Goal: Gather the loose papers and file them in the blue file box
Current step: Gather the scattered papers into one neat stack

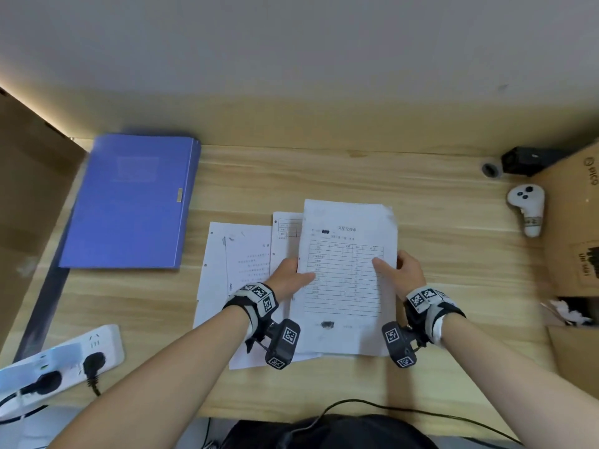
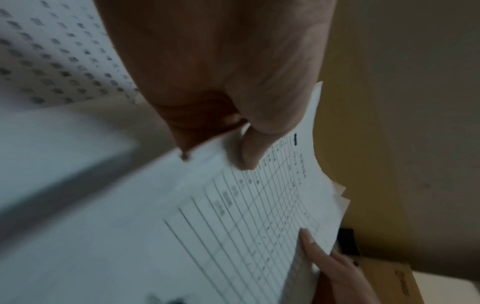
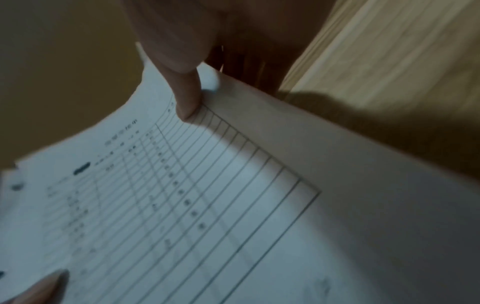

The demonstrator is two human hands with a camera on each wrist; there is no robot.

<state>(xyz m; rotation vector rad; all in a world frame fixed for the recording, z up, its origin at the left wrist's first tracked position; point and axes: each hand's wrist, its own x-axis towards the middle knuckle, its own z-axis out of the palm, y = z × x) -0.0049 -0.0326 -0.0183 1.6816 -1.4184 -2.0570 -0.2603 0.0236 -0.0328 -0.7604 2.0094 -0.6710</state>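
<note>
A thin stack of white papers [image 1: 346, 280] with a printed table on top is held above the wooden desk. My left hand [image 1: 293, 277] pinches its left edge, thumb on top. At the right edge my right hand [image 1: 403, 273] does the same. The left wrist view shows the papers [image 2: 233, 226] under my left thumb [image 2: 249, 152]. In the right wrist view the same stack [image 3: 207, 195] sits under my right thumb [image 3: 187, 98]. More loose sheets [image 1: 240, 264] lie flat on the desk below and to the left. The blue file box [image 1: 133, 202] lies flat and closed at the back left.
A cardboard box [image 1: 573, 222] stands at the right with a white controller [image 1: 526, 209] and a small black camera [image 1: 518, 162] beside it. A white power strip [image 1: 58, 367] with plugs lies at the front left. Another brown cardboard panel [image 1: 29, 196] rises at the far left.
</note>
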